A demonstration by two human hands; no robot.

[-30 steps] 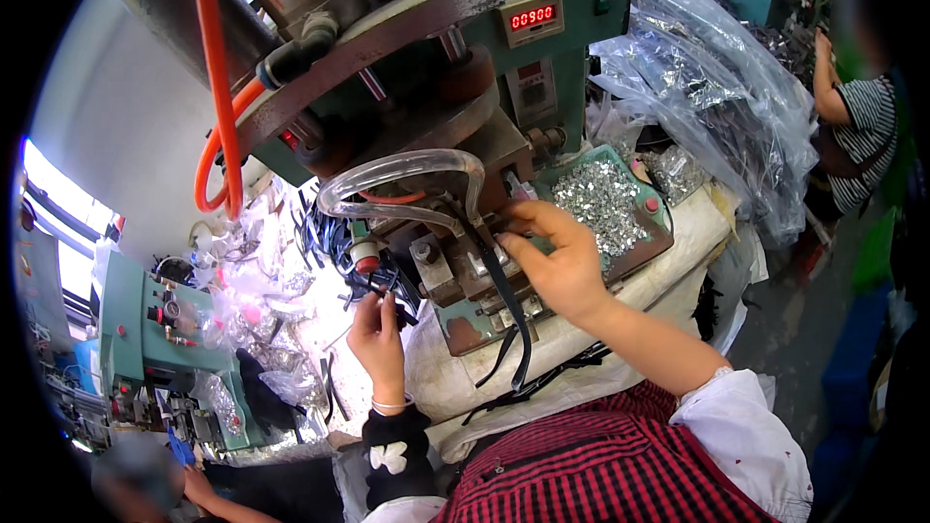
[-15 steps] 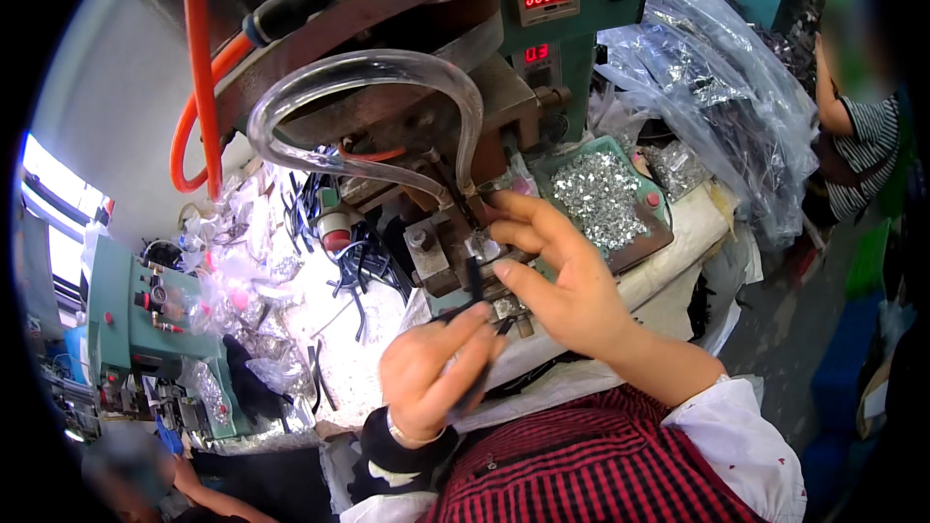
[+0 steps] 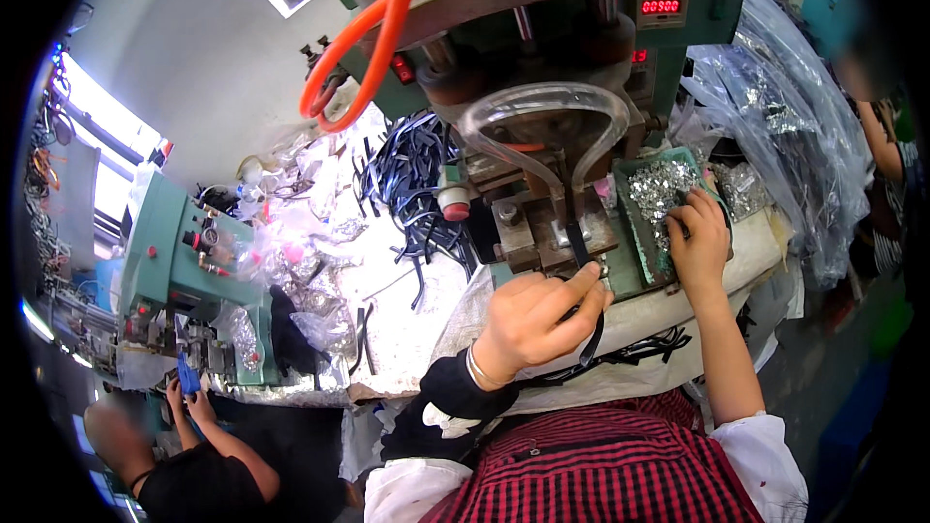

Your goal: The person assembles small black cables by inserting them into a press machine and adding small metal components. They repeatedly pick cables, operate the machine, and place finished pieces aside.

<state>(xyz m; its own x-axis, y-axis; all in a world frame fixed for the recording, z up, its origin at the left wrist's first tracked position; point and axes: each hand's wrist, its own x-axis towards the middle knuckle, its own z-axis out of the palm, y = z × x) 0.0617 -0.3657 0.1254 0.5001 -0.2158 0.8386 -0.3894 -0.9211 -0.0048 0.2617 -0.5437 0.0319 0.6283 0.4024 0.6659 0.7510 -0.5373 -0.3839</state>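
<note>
My left hand (image 3: 544, 318) is closed in a pinch on a black strip (image 3: 577, 244). The strip's far end lies in the metal die (image 3: 528, 230) of a bench press, and its other end trails down below my fingers. My right hand (image 3: 699, 244) is at the near right side of a green tray (image 3: 641, 250), its fingers curled at the small shiny metal pieces (image 3: 661, 184) there. Whether a piece is between those fingertips is too small to tell. A clear looped tube (image 3: 542, 97) comes down to the die just beyond the strip.
The green press (image 3: 668, 63) with an orange hose (image 3: 383, 39) stands over the die. Left of it are a red button (image 3: 454, 205) and piled black strips (image 3: 412, 169). More strips (image 3: 649, 353) lie at the front edge. A co-worker (image 3: 208, 465) sits at lower left.
My right hand has left the die and moved right to the tray of metal pieces. My left hand still pinches the strip, now with its end in the die. The view has shifted left.
</note>
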